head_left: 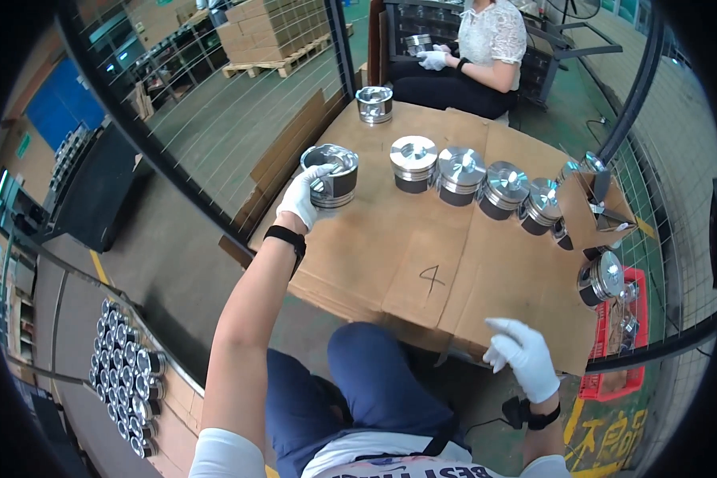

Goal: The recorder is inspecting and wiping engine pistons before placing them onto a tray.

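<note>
Gloved fingers of the left hand are closed over the rim of a metal piston, one tip reaching inside its open top; how tightly they press cannot be told. This piston stands upright with its hollow end up, toward the left side of a cardboard sheet covering the table. The right hand is over the near edge of the sheet, well apart from it, fingers loosely bent and parted, with nothing in them.

Beyond the held piston, another piston stands by the far left corner. To its right, four pistons make a slanting row with their flat ends up, leading to a small cardboard box. Near the right edge, one more piston leans to the side, above a red crate.

Across the table, a seated person in a white top holds a piston in gloved hands. At lower left, many pistons stand packed together on a cardboard-covered surface.
</note>
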Action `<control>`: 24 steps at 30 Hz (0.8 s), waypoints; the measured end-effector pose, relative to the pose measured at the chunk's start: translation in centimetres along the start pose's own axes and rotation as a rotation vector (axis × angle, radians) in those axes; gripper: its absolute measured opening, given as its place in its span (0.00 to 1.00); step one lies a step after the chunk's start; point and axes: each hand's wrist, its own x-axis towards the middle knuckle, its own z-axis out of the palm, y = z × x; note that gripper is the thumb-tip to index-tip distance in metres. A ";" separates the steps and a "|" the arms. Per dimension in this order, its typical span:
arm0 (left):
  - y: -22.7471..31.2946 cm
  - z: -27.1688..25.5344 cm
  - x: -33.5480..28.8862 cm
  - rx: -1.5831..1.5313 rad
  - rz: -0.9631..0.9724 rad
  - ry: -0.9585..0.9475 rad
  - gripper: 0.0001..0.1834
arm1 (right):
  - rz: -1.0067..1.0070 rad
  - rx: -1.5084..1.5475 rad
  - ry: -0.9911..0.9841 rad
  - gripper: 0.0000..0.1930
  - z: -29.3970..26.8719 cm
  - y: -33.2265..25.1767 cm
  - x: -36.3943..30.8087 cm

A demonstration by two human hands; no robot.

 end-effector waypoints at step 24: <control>1.4 6.4 18.8 -0.114 0.097 0.062 0.37 | 0.433 -0.050 -0.181 0.21 1.7 4.9 2.2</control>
